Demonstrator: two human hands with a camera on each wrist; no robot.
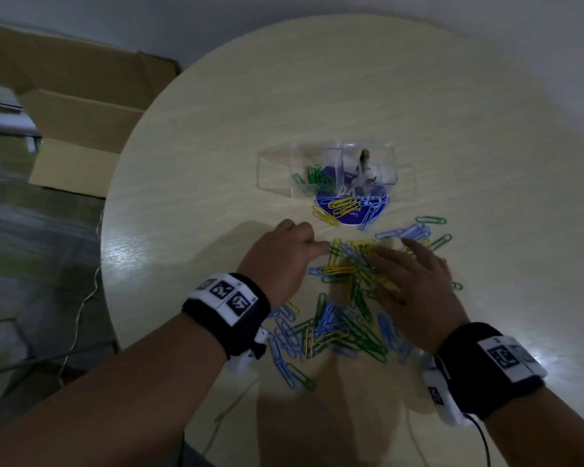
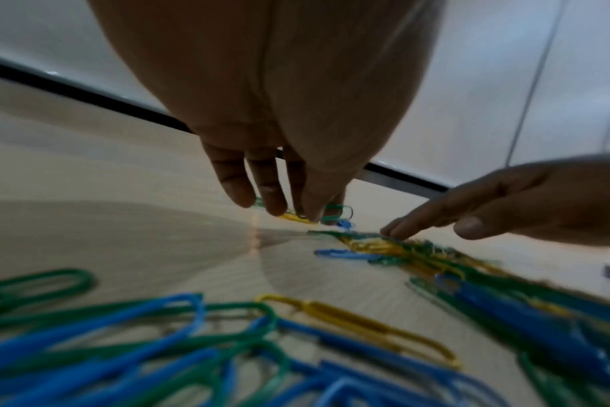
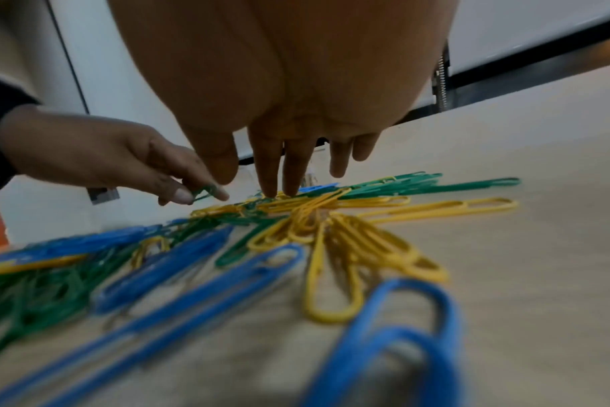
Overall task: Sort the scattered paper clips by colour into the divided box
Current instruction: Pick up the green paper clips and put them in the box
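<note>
A pile of blue, green and yellow paper clips (image 1: 344, 308) is scattered on the round table (image 1: 317, 79). Beyond it stands the clear divided box (image 1: 277, 156), with green clips (image 1: 314, 178) in one compartment. Yellow clips (image 1: 341, 205) and blue clips (image 1: 373, 212) lie at its near side over a purple label. My left hand (image 1: 317, 247) pinches a green paper clip (image 3: 202, 192) at the pile's far left edge. That green clip (image 2: 335, 213) shows between its fingertips. My right hand (image 1: 395, 261) lies flat, straight fingers (image 3: 279, 190) pressing on yellow clips (image 3: 331, 217).
Folded cardboard boxes (image 1: 81, 106) stand on the floor beyond the table's left edge. A small pale object (image 1: 363, 166) sits in the box's right compartment. A few loose clips (image 1: 430, 220) lie to the right of the pile. Thin cables (image 1: 81, 308) hang by the table's left edge.
</note>
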